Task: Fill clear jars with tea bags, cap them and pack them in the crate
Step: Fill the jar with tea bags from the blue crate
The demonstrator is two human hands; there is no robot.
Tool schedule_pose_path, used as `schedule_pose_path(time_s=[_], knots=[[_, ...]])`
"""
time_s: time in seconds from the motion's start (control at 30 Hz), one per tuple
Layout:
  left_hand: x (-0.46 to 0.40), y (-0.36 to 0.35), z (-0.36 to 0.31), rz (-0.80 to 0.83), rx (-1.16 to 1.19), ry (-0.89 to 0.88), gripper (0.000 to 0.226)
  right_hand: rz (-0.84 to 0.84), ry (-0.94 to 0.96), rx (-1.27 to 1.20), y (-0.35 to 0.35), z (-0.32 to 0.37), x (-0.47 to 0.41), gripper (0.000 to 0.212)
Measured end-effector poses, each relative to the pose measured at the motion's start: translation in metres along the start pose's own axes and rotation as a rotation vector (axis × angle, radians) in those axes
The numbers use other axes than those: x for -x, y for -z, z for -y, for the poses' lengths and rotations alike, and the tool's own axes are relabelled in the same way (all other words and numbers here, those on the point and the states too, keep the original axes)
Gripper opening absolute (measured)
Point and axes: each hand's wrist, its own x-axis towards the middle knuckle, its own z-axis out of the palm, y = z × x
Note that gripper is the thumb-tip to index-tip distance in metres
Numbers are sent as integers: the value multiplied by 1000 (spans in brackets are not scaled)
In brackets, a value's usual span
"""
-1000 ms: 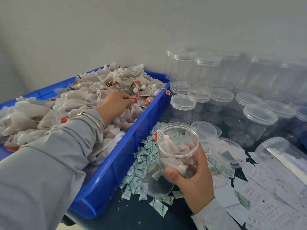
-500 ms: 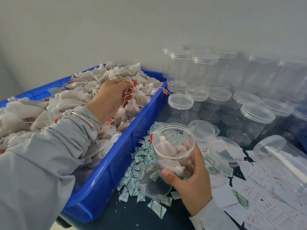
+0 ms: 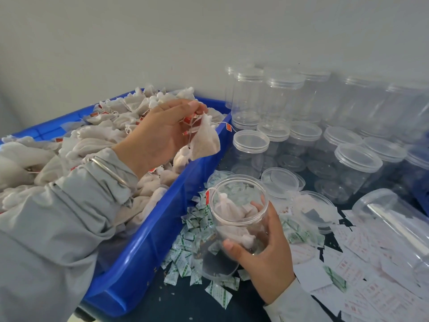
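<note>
While the right hand wraps an open, part-filled jar above the bench, the left hand pinches a tea bag over the blue bin; filling continues, and next it must swing over the mouth and release.

A white tea bag dangles by its strings above the blue crate heaped with bags. The open clear jar, tilted, holds several bags.

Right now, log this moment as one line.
step: filling | left hand: pinches tea bag over bin | right hand: holds open jar, part-filled | cap: off
</note>
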Motion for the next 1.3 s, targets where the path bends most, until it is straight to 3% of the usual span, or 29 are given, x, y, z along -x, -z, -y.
schedule_pose_path(time_s=[0.13,0.23,0.37,0.63,0.8,1.07,1.2,1.3], knots=[[1,-2,1,4,-32,18,22,-2,10,9,0,-3,0,103],[-2,4,0,-121,-100,61,28,-2,3,10,0,-2,0,107],[-2,10,-3,-256,-152,105,17,8,6,5,0,-1,-1,105],[-4,16,-5,-380,-81,128,19,6,0,32,0,1,0,108],[-7,22,-3,-335,7,145,40,8,-14,52,0,3,1,107],[-9,29,5,-208,-246,236,87,10,-26,65,1,4,1,102],[-8,31,8,-130,-389,239,94,11,-12,57,2,4,1,100],[-8,29,9,-133,-319,223,85,18,-7,68,1,5,1,99]])
